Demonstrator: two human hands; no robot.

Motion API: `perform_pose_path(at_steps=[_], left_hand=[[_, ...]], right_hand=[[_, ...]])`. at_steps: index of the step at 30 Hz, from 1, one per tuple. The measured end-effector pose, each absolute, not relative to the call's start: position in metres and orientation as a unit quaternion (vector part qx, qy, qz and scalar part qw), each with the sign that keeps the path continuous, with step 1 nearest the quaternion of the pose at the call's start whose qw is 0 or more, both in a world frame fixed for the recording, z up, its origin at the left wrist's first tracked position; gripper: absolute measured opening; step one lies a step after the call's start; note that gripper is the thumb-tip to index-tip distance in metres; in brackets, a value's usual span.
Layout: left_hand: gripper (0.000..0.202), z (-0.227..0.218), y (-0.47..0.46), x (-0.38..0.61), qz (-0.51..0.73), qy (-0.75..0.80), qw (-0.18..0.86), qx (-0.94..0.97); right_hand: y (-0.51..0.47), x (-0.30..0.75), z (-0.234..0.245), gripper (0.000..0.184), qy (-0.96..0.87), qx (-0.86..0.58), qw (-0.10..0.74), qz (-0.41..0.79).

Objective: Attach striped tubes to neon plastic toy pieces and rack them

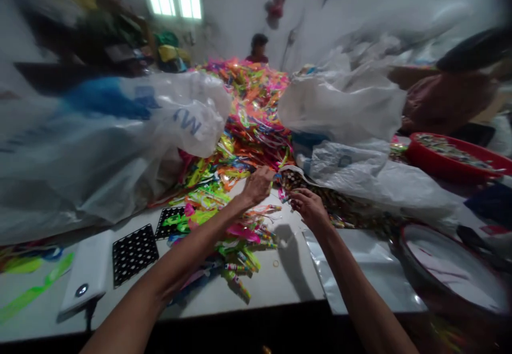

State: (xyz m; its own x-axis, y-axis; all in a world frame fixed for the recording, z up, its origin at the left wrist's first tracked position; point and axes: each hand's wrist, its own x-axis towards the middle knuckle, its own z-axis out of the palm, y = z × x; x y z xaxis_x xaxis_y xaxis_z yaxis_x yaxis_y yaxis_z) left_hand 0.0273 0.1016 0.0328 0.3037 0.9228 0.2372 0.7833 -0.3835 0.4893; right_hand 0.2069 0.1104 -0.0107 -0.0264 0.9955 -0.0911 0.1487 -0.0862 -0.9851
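My left hand [258, 184] is closed in a pinch at the edge of a big heap of bright neon plastic pieces [250, 114]. My right hand [307, 206] is curled beside it, fingers together on a small item too blurred to name. Both hands meet at the mouth of a clear bag of small brown pieces [340, 204]. Below the hands lies a small pile of finished colourful toys [236, 252] on the white table [280, 282].
Large white plastic bags lie at the left [120, 141] and right [344, 103]. Two black perforated trays [134, 252] and a white device [86, 279] sit front left. A red basin [456, 157] and a round bowl [452, 268] stand right. A person [259, 49] sits far behind the heap.
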Motion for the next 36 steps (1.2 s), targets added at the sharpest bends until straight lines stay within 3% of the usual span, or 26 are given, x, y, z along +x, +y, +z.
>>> perform_pose_path(at_steps=[2,4,7,10,13,18,36], left_hand=[[0.017,0.037,0.073,0.039,0.261,0.544,0.182,0.776],[0.014,0.033,0.042,0.046,0.269,0.545,0.245,0.755],[0.016,0.017,0.006,0.049,0.260,0.518,0.365,0.728],[0.021,0.005,-0.014,0.046,0.285,0.451,0.555,0.638],[0.020,0.003,-0.025,0.042,0.314,0.394,0.684,0.528],[0.026,0.003,-0.032,0.033,0.307,0.408,0.695,0.507],[0.015,0.006,-0.031,0.032,0.285,0.402,0.703,0.513]], right_hand=[[0.094,0.211,0.002,0.028,-0.435,-0.473,0.500,0.581],[0.077,0.214,0.013,0.033,-0.399,-0.439,0.516,0.618],[0.051,0.216,0.022,0.036,-0.392,-0.423,0.504,0.643],[0.031,0.213,0.021,0.041,-0.423,-0.419,0.468,0.653],[0.020,0.209,0.017,0.035,-0.451,-0.414,0.430,0.663],[0.016,0.204,0.011,0.030,-0.415,-0.399,0.446,0.685],[0.010,0.206,0.005,0.029,-0.415,-0.401,0.440,0.688]])
